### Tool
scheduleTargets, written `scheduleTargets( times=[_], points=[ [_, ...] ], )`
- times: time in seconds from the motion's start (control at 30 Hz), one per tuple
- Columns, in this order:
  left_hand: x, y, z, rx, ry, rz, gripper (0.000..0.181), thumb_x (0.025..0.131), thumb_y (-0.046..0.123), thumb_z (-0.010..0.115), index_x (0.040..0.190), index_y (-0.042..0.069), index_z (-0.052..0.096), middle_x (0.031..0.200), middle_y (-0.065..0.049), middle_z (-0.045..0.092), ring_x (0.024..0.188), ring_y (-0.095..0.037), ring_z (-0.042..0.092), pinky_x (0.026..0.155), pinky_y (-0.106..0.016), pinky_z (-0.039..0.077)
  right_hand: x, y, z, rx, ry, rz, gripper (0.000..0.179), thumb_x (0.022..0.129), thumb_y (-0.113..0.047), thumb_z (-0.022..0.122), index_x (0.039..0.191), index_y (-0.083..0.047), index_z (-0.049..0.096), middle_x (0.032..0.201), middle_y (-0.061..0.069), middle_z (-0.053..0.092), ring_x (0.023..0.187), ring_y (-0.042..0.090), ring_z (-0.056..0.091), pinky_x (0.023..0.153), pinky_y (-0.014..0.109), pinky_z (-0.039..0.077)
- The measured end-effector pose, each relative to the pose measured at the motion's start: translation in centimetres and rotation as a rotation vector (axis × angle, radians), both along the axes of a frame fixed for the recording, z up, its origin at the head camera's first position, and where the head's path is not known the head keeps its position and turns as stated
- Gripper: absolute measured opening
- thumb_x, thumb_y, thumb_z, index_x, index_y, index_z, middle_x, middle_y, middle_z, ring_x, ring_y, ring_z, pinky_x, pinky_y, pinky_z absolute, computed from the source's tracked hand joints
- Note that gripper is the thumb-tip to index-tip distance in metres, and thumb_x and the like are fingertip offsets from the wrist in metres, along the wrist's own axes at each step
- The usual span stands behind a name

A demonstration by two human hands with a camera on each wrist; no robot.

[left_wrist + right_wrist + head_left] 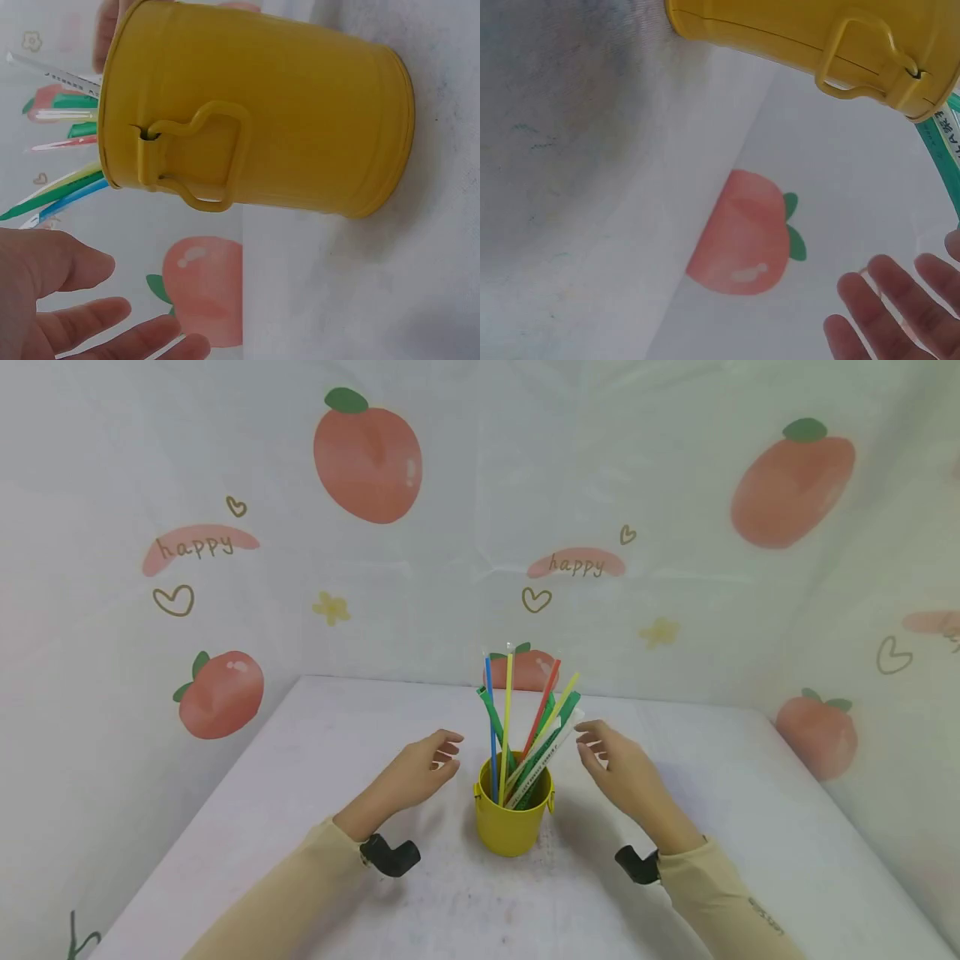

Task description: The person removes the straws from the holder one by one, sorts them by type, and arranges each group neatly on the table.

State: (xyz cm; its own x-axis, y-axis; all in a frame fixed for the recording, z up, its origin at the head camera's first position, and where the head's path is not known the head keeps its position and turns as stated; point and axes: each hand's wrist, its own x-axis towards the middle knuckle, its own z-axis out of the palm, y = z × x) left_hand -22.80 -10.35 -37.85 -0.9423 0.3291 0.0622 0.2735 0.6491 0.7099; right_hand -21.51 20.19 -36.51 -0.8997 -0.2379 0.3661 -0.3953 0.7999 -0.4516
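As the yellow bucket [508, 835] stands upright on the white counter [450, 910], up go the hands beside its rim: left hand [420, 768] just left of it, fingers loosely parted, touching nothing; right hand [615, 767] just right, fingers spread and bare too. Out of the bucket fan the straws [533, 735], most tipping right; a slow, light touch looks wisest, lest they snag neighbours. Behind the bucket, a peach-print backdrop [450, 568].

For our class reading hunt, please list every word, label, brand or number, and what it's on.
"happy": left pink stripe, wall cloth
"happy": middle pink stripe
White straw, green straw: too small, blurred
Right sleeve: too blurred
Wall cloth's lower-left, right edges: cut off
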Motion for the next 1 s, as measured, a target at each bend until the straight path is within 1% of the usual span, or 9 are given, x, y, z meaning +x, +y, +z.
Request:
scheduleTargets(
  times=[0.2, 0.27, 0.4, 0.53, 0.67, 0.77, 0.87, 0.93, 1.0],
  points=[
    [0.4, -0.4, 0.2, 0.031, 0.037, -0.007, 0.046, 0.09, 0.019, 0.059, 0.133, 0.014, 0.043, 0.121, -0.008, 0.057, 0.108, -0.023, 0.057, 0.091, -0.041, 0.047, 0.2, 0.0, 0.4, -0.109, 0.087, 0.029, 0.032, 0.092, -0.014, 0.055, 0.123, -0.008, 0.048, 0.11, 0.008, 0.062, 0.097, 0.024, 0.062, 0.081, 0.042, 0.052],
    [0.5, -0.6, 0.3, 0.046, 0.045, -0.009, 0.049, 0.088, 0.016, 0.062, 0.133, 0.014, 0.043, 0.121, -0.007, 0.057, 0.108, -0.024, 0.057, 0.091, -0.041, 0.047, 0.4, 0.0, 0.6, -0.139, 0.093, 0.029, 0.034, 0.092, -0.015, 0.055, 0.125, -0.01, 0.047, 0.112, 0.007, 0.061, 0.098, 0.024, 0.061, 0.08, 0.043, 0.052],
    [0.8, -0.8, 0.5, 0.063, 0.036, -0.024, 0.058, 0.083, 0.01, 0.068, 0.134, 0.015, 0.04, 0.123, -0.005, 0.055, 0.111, -0.025, 0.055, 0.093, -0.041, 0.046, 0.9, -0.1, 1.1, -0.199, 0.087, 0.028, 0.037, 0.093, -0.015, 0.053, 0.128, -0.01, 0.044, 0.116, 0.007, 0.059, 0.101, 0.026, 0.06, 0.08, 0.046, 0.052],
    [1.0, -1.1, 0.4, 0.072, 0.006, -0.04, 0.066, 0.079, 0.009, 0.071, 0.136, 0.015, 0.038, 0.128, -0.004, 0.052, 0.116, -0.025, 0.052, 0.096, -0.04, 0.044, 1.3, -0.5, 1.3, -0.281, 0.082, 0.031, 0.038, 0.092, -0.015, 0.055, 0.128, -0.008, 0.042, 0.116, 0.009, 0.058, 0.102, 0.027, 0.059, 0.082, 0.045, 0.051],
    [1.1, -1.2, 0.1, 0.058, -0.012, -0.047, 0.072, 0.077, 0.012, 0.074, 0.138, 0.016, 0.036, 0.133, -0.006, 0.048, 0.122, -0.027, 0.046, 0.099, -0.043, 0.041, 1.6, -1.0, 1.3, -0.373, 0.038, 0.028, 0.044, 0.092, -0.021, 0.058, 0.129, -0.008, 0.038, 0.116, 0.009, 0.057, 0.103, 0.027, 0.059, 0.083, 0.045, 0.051],
    [1.0, -1.0, -0.3, 0.064, -0.035, -0.069, 0.077, 0.075, 0.017, 0.077, 0.139, 0.018, 0.034, 0.138, -0.006, 0.043, 0.127, -0.028, 0.04, 0.101, -0.047, 0.038, 1.6, -1.2, 1.2, -0.428, 0.003, 0.022, 0.048, 0.091, -0.026, 0.059, 0.129, -0.008, 0.036, 0.117, 0.01, 0.056, 0.104, 0.028, 0.058, 0.085, 0.047, 0.05],
    [0.9, -0.8, -0.7, 0.104, -0.084, -0.095, 0.083, 0.073, 0.021, 0.079, 0.141, 0.019, 0.031, 0.141, -0.007, 0.039, 0.131, -0.028, 0.035, 0.103, -0.049, 0.033, 1.6, -1.4, 1.0, -0.472, -0.027, 0.016, 0.052, 0.09, -0.028, 0.061, 0.13, -0.008, 0.035, 0.118, 0.012, 0.054, 0.106, 0.028, 0.057, 0.086, 0.046, 0.049],
    [0.9, -0.6, -0.9, 0.148, -0.127, -0.115, 0.086, 0.073, 0.02, 0.079, 0.142, 0.018, 0.029, 0.143, -0.01, 0.036, 0.133, -0.029, 0.032, 0.105, -0.05, 0.03, 1.6, -1.5, 0.9, -0.495, -0.044, 0.011, 0.054, 0.088, -0.029, 0.063, 0.131, -0.008, 0.035, 0.119, 0.012, 0.053, 0.106, 0.026, 0.057, 0.087, 0.044, 0.05],
    [0.9, -0.4, -1.0, 0.19, -0.155, -0.134, 0.087, 0.072, 0.02, 0.08, 0.142, 0.017, 0.028, 0.144, -0.012, 0.034, 0.133, -0.03, 0.031, 0.107, -0.049, 0.028, 1.6, -1.6, 1.0, -0.516, -0.057, 0.014, 0.056, 0.087, -0.028, 0.064, 0.131, -0.008, 0.035, 0.119, 0.014, 0.052, 0.106, 0.025, 0.057, 0.086, 0.041, 0.05]
  ],
)
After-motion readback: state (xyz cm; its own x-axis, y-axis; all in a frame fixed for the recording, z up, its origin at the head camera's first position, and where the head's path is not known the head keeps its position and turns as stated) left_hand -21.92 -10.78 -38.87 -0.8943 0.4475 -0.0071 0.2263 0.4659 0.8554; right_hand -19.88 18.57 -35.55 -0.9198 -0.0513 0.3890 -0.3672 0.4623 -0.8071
